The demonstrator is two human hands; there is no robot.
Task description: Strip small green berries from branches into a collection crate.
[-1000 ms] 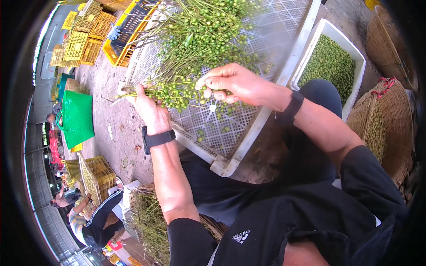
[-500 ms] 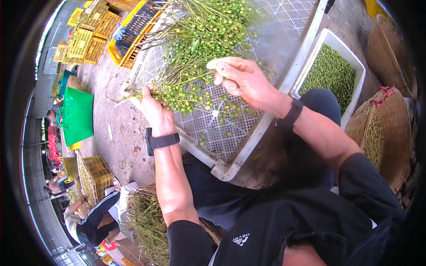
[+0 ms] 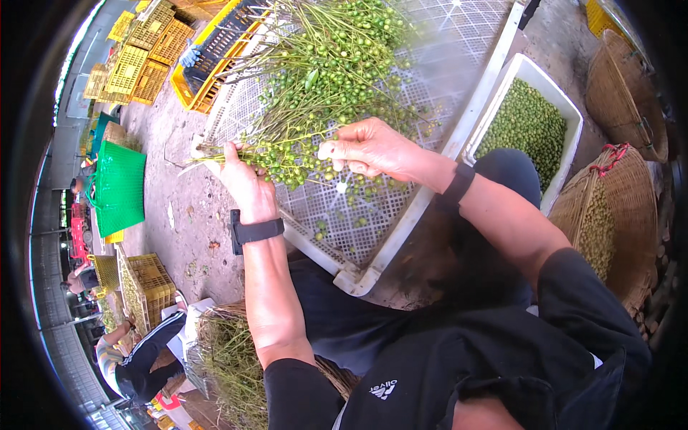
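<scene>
Left hand grips one green-fruited bunch, right hand pinched beside it (one white tray below).

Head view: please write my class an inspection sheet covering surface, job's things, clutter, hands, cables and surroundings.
Surface: white perforated plastic tray.
Job's things: fruit bunch, green, over the tray; larger heap of fruiting stalks beyond.
Clutter: loose green fruits near the tray's near corner.
Hands: left hand closed on the bunch; right hand at its right end, grip unclear.
Cables: nothing seen.
Surroundings: white box of picked fruits, wicker baskets, green basket, yellow plastic crates.
</scene>
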